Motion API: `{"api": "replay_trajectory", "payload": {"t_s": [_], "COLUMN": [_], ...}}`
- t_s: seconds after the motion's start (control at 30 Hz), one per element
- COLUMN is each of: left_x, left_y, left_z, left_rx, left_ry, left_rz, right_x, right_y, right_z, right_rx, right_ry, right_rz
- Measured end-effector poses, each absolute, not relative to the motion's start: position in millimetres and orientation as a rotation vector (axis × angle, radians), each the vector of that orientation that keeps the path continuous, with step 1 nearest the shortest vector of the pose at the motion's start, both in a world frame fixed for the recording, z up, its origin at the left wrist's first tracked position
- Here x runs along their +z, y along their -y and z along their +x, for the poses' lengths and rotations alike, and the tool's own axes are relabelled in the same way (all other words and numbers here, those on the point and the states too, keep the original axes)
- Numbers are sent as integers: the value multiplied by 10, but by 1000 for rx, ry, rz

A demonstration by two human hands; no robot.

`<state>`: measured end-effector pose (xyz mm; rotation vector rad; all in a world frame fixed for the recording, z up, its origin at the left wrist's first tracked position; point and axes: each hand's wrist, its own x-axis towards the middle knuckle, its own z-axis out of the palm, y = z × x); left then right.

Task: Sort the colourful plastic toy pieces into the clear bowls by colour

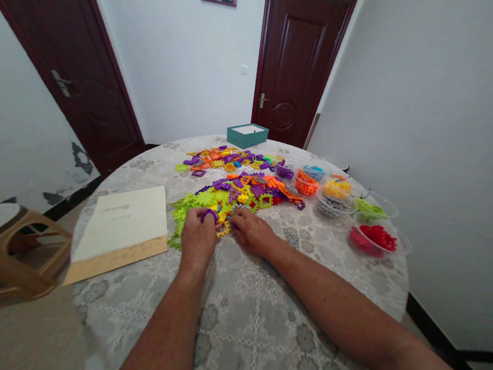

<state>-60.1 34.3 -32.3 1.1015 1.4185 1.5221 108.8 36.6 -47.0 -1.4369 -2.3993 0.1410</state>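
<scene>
Desk under a patterned cloth fills most of the view. At its left lies a pale sheet with a brown strip along its near edge. At the far edge, a teal box.

Loose plastic pieces lie in two heaps. The near heap is mixed in colour, with light green mostly at its left end; the far heap, just beyond it, is also mixed, with much orange and purple.

Clear tubs stand along the right side. Contents look mostly one colour per tub: red pieces, light green pieces, grey pieces, yellow pieces, orange pieces, blue pieces.

Progress, by estimate: partway. Done: several single-colour lots sit in tubs. Left: both heaps lie outside them, mixed, and look like the greater share.

Left hand, at the near edge of the near heap: fingers closed round a purple piece. Right hand, just beside it at the same edge: fingers curled down, tips among the pieces; cannot tell whether it grips one.
</scene>
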Motion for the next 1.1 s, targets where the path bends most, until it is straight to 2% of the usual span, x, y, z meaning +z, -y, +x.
{"api": "replay_trajectory", "payload": {"t_s": [0.17,0.4,0.7,0.83,0.93,1.1], "left_x": [-320,-355,-327,-290,-250,-204], "left_y": [-334,-299,-244,-250,-248,-226], "left_z": [-603,-546,-482,-463,-456,-442], "left_rx": [1509,1320,1219,1317,1341,1331], "left_ry": [-1402,-1226,-1102,-1100,-1064,-1030], "left_rz": [1152,1212,1242,1052,933,857], "right_x": [-504,-542,-422,-59,168,107], "right_y": [-348,-373,-390,-374,-210,343], "right_z": [1141,1162,1212,1595,1889,1978], "right_rx": [222,884,1320,1240,1014,560], "right_ry": [2142,1625,1495,1772,2075,2462], "right_rz": [-1364,-1249,-1031,-1209,-1366,-1564]}}
